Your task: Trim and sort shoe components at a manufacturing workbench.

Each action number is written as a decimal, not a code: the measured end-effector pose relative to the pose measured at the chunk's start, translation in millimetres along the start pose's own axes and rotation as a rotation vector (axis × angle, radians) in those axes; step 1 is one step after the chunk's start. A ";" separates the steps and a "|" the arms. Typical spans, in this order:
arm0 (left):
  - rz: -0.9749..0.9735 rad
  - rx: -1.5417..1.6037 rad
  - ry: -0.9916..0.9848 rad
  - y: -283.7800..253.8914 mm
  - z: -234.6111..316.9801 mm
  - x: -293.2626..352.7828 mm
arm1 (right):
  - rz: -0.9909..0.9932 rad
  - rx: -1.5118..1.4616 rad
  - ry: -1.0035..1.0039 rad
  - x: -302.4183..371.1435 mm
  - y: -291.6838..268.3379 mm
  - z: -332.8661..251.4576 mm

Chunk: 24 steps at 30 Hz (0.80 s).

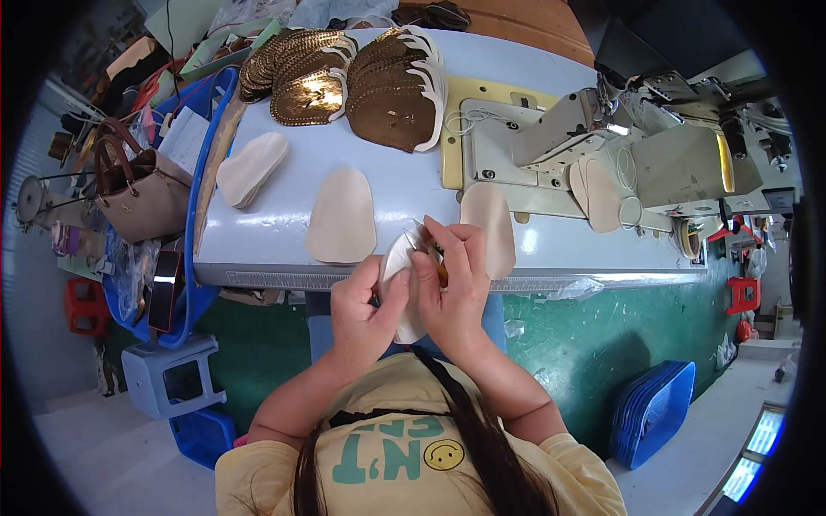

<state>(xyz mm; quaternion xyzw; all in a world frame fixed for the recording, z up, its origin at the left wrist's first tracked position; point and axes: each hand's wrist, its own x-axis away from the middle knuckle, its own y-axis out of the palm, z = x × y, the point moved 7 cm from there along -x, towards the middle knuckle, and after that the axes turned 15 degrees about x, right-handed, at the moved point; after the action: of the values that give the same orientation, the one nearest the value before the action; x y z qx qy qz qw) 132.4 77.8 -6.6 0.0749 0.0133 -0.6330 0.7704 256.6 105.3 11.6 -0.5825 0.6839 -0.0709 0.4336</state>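
In front of my body, at the table's near edge, both hands hold a folded white, sole-shaped piece (401, 256). My left hand (366, 305) grips its left side, thumb pressed on the front. My right hand (453, 284) pinches its upper right edge with bent fingers. Something small and orange shows under the right fingers; its kind is hidden. A cream insole piece (342, 215) lies flat on the table beyond my left hand. Another cream insole piece (488, 225) rests just past my right hand, reaching over the table edge.
Stacks of shiny bronze shoe-upper pieces (391, 101) lie at the back. A pile of cream insoles (252, 169) is at the left. To the right stands a sewing machine (559, 129) with more insoles (594, 193). A handbag (142, 193) and blue bin (200, 267) flank the table.
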 end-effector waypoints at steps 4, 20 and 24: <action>-0.165 -0.056 0.004 18.5 -12.3 12.1 | 0.086 0.046 -0.031 -15.8 -16.7 -4.8; -0.242 0.579 -0.311 8.4 -27.3 5.7 | 0.009 -0.237 -0.370 5.0 -12.2 -9.0; -0.201 0.450 -0.320 8.2 -25.2 7.1 | -0.103 -0.440 -0.184 4.2 -11.9 4.4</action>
<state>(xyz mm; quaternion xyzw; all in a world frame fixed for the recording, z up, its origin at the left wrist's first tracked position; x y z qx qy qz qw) 143.8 75.7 -31.6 0.1414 -0.2418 -0.6969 0.6602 268.5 99.8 13.9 -0.7010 0.6100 0.1112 0.3525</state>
